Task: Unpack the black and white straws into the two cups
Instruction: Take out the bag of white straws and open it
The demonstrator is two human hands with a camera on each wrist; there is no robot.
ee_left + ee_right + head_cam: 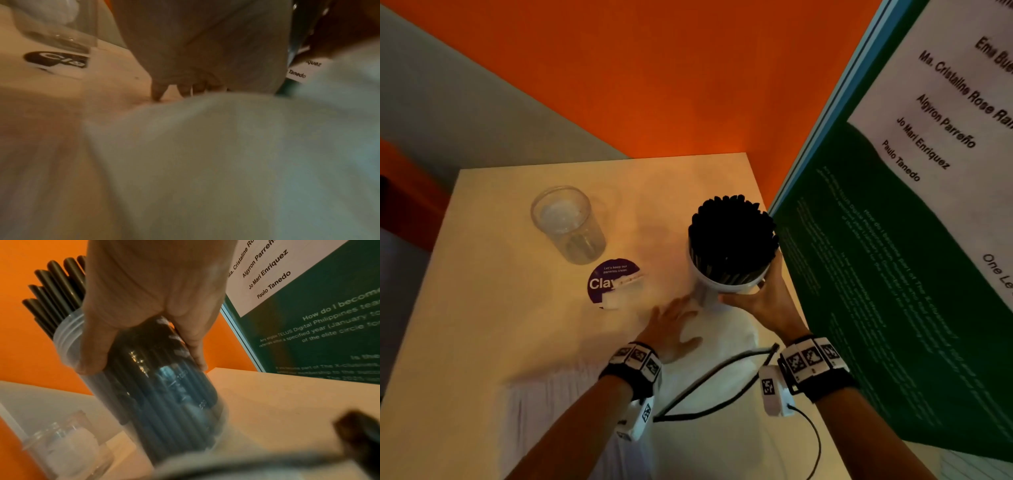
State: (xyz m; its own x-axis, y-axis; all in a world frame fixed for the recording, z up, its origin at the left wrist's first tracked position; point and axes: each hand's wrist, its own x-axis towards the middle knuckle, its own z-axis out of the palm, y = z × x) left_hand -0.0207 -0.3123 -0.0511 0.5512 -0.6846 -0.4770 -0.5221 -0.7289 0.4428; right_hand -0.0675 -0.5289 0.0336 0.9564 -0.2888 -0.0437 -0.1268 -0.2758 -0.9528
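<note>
Overhead, right hand [763, 298] grips a clear cup [726, 277] packed with black straws [732, 233] near the table's [482, 308] far right corner. Left hand [671, 325] lies flat, fingers spread, on white plastic packaging [722, 346]. A second cup [568, 226] stands toward the far left corner. Left wrist: fingertips [157, 93] touch the tabletop. Right wrist: thumb and fingers [92, 353] wrap the tilted cup.

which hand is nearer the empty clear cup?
Left. The left hand lies flat on the table, below and right of the empty clear cup, apart from it. The right hand grips the cup of black straws, farther right.
</note>
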